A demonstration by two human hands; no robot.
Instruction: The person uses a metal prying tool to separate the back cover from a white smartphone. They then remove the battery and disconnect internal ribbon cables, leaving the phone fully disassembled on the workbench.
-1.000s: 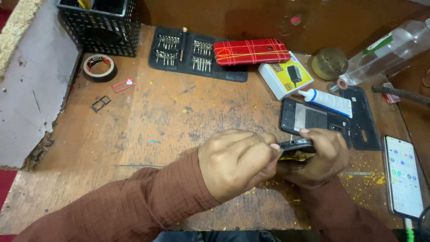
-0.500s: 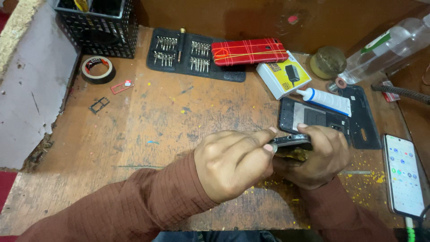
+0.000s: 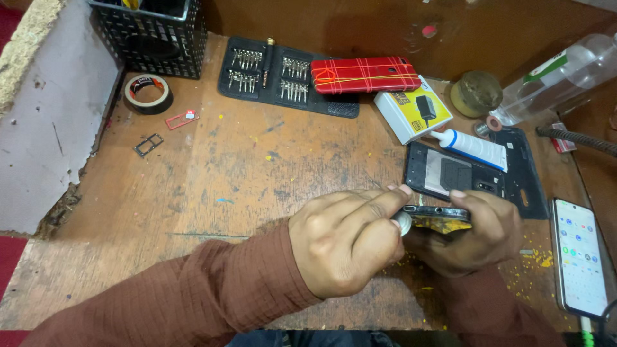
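Bench (image 3: 212, 186): wooden, paint-flecked; we logged all items on it.
Left hand (image 3: 344, 247): fingers curled, pinching small round silver tool (image 3: 403, 223) vs. phone edge.
Right hand (image 3: 479, 234): wrapped round phone, gripping from below.
Phone (image 3: 437, 215): held edge-up betw. both hands, near bench front.
Bit set (image 3: 276, 74): far side, w/ red phone (image 3: 363, 75) on it.

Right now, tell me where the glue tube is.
In the head view, the white glue tube lies at the right, on the opened phone back, between the yellow-and-white charger box and the right hand.
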